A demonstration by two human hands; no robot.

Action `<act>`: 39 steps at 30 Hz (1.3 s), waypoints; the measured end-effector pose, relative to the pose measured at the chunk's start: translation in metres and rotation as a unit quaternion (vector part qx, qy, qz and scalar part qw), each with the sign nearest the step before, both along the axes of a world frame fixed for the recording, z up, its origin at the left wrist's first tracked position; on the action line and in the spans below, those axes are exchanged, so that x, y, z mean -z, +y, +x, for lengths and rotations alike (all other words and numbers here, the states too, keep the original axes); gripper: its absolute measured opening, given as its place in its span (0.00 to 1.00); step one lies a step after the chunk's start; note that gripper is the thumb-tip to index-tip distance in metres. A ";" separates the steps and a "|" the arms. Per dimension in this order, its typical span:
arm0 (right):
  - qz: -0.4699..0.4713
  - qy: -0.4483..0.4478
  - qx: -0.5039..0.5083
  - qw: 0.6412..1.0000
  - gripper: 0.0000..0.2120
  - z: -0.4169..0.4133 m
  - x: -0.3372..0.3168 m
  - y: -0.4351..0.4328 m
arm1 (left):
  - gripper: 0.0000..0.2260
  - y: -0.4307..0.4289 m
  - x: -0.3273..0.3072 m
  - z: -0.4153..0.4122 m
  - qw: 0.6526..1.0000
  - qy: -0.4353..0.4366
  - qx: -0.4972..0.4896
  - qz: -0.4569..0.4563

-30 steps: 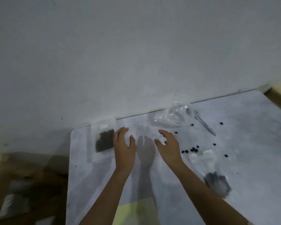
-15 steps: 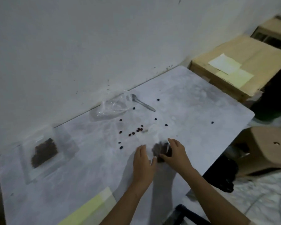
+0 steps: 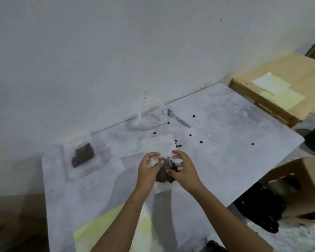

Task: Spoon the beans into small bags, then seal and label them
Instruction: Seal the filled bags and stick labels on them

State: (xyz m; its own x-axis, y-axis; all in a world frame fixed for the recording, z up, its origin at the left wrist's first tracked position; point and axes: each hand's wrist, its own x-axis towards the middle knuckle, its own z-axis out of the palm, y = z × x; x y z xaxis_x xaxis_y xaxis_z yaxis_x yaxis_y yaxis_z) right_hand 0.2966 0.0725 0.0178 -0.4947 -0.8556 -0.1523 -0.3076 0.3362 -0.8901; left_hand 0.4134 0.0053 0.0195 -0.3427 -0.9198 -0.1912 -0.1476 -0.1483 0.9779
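Observation:
My left hand [image 3: 148,170] and my right hand [image 3: 183,170] both grip a small clear bag of dark beans [image 3: 165,170], lifted a little above the grey table [image 3: 225,142]. The beans sit in the bag's lower half between my fingers. A second small bag holding beans [image 3: 82,155] lies flat at the table's back left. A crumpled clear plastic bag [image 3: 147,120] and a metal spoon [image 3: 179,120] lie near the wall. Several loose beans [image 3: 178,144] are scattered over the table's middle and right.
A yellow sheet of paper [image 3: 105,230] lies at the table's near edge by my left forearm. Right of the table stands a wooden desk [image 3: 280,84] with yellow papers, a cardboard box [image 3: 302,184] and a black bag [image 3: 260,208] on the floor.
My hands left the spot beside the back-left bag, moved right to the second bag of beans, closed on it and lifted it. The camera view swung to the right.

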 end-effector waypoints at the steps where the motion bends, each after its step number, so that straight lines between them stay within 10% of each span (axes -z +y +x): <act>1: -0.006 0.001 -0.023 1.000 0.31 0.011 -0.004 -0.006 | 0.09 -0.003 -0.006 0.015 1.000 0.007 -0.011 -0.008; 12: -0.028 -0.060 -0.264 0.962 0.22 0.160 -0.021 -0.042 | 0.14 0.009 -0.029 0.207 0.982 -0.009 -0.186 -0.045; 23: 0.097 0.088 -0.428 0.894 0.10 0.195 0.037 -0.004 | 0.16 0.066 0.001 0.312 0.936 0.021 -0.349 0.033; 39: 0.073 0.118 -0.419 0.897 0.06 0.204 0.044 0.010 | 0.16 0.084 0.018 0.307 0.941 0.075 -0.327 0.039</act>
State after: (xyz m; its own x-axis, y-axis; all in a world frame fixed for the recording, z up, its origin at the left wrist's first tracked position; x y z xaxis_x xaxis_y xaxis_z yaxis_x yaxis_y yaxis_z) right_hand 0.5005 0.0827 -0.0259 0.2791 -0.9219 -0.2688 -0.6810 0.0073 -0.7322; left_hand 0.7208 0.0890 0.0014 0.2635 -0.9287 -0.2610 0.1397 -0.2310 0.9629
